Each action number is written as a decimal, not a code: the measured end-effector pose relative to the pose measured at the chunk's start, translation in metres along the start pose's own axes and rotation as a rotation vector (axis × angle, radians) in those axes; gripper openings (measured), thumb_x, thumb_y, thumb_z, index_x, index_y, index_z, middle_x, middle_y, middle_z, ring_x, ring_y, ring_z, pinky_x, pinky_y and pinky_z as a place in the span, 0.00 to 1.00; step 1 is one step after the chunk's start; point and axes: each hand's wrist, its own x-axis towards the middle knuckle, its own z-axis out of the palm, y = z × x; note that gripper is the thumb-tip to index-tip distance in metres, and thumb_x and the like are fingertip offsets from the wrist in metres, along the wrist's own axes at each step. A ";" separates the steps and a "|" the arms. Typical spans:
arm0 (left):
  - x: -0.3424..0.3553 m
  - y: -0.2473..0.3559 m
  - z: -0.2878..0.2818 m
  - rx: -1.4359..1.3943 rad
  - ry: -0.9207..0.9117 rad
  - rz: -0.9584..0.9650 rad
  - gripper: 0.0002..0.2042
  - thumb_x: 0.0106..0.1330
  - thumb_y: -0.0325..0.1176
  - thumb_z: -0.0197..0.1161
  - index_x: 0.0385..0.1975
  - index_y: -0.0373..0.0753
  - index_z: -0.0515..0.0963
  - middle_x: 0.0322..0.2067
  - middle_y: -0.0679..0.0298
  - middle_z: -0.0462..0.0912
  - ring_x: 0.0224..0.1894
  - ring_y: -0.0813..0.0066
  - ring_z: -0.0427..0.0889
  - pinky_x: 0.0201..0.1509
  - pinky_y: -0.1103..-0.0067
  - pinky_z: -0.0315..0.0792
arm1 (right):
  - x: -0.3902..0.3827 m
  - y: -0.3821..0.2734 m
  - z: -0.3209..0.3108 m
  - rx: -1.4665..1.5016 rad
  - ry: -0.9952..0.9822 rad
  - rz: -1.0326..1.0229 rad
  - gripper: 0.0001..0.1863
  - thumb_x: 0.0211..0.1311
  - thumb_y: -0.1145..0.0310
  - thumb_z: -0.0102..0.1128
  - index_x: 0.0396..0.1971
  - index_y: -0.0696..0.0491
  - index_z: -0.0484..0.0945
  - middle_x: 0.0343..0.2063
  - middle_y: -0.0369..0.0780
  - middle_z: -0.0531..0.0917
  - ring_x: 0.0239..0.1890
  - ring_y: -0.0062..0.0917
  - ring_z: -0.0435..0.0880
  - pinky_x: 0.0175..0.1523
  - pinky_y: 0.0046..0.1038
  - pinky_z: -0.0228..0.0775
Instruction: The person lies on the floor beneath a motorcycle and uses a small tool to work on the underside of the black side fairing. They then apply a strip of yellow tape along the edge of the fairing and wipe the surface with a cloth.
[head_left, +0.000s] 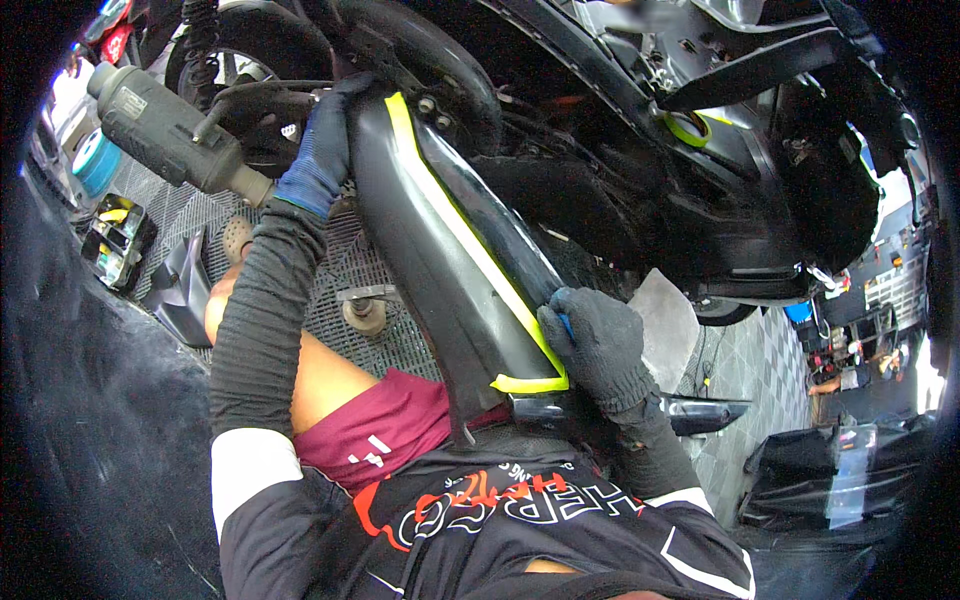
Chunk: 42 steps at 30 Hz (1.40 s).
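A long black motorcycle body panel (425, 240) lies slanted across my lap, matte on its left part and glossy along its right edge. Yellow-green masking tape (470, 252) runs down it and turns sharply left at the near end. My left hand (322, 150), in a blue and black glove, grips the panel's far end; its fingertips are partly hidden. Close against the near right edge is my right hand (600, 345), in a dark grey glove. Its fingers are curled closed, and a bit of blue shows among them. What they hold is hidden.
A motorcycle (600, 170) stands just beyond, its exhaust muffler (170, 130) reaching out at the left. A yellow-green tape roll (688, 128) rests on it. A parts tray (117, 240) and a loose black panel (180, 285) are at the left. Black sheeting (800, 475) lies right.
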 end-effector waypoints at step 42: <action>0.056 -0.055 -0.035 -0.353 -0.263 0.009 0.16 0.69 0.36 0.50 0.46 0.33 0.78 0.34 0.54 0.85 0.37 0.58 0.84 0.47 0.66 0.79 | 0.166 -0.031 0.017 -0.134 0.119 -0.354 0.13 0.72 0.55 0.54 0.42 0.50 0.72 0.25 0.48 0.83 0.27 0.48 0.85 0.32 0.46 0.76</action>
